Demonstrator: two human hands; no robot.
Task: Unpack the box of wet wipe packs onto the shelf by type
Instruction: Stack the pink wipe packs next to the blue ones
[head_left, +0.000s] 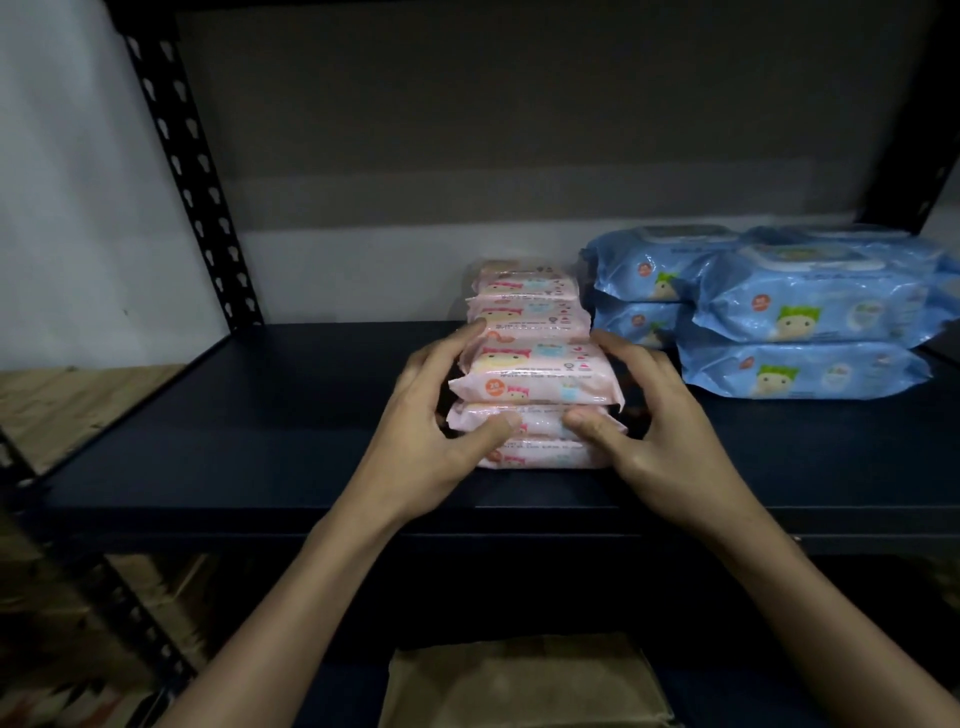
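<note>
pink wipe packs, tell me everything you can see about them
The pink wipe packs are small, soft, glossy plastic pouches printed with a cartoon face and small text. They lie flat, piled in uneven stacks running front to back on the dark shelf, just left of the bigger blue packs. The left hand and right hand grip the front stack from either side, thumbs pressing its lower packs. How many packs there are cannot be told.

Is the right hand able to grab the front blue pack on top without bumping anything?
Probably yes. The right hand grips the pink wet wipe packs just left of the top front blue wet wipe pack. Nothing lies between them on the shelf, but it must let go of the pink packs first.
</note>
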